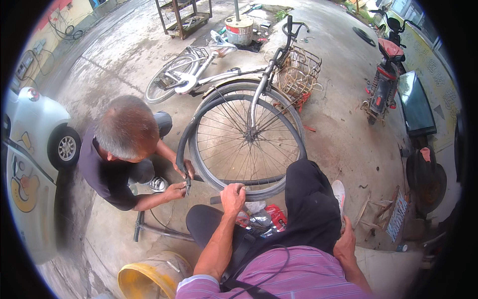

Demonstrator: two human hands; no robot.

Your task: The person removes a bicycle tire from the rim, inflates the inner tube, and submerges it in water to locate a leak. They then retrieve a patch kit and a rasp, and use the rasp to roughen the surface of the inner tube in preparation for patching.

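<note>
Grey bicycle tyre [266, 193] arcs just beyond the nearer left hand [232, 199], fingers curled (grip unclear, as with the right hand [344, 241]).

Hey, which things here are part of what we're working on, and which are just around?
In use:
- spoked bicycle wheel, by your left hand
- black rubber tube, in the co-worker's hands

Just around:
- yellow-stained bucket
- parked scooter
- white car

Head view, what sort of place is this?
Probably an outdoor repair yard: a tipped bicycle lies in the middle, with a scooter to the right and a car to the left.
</note>
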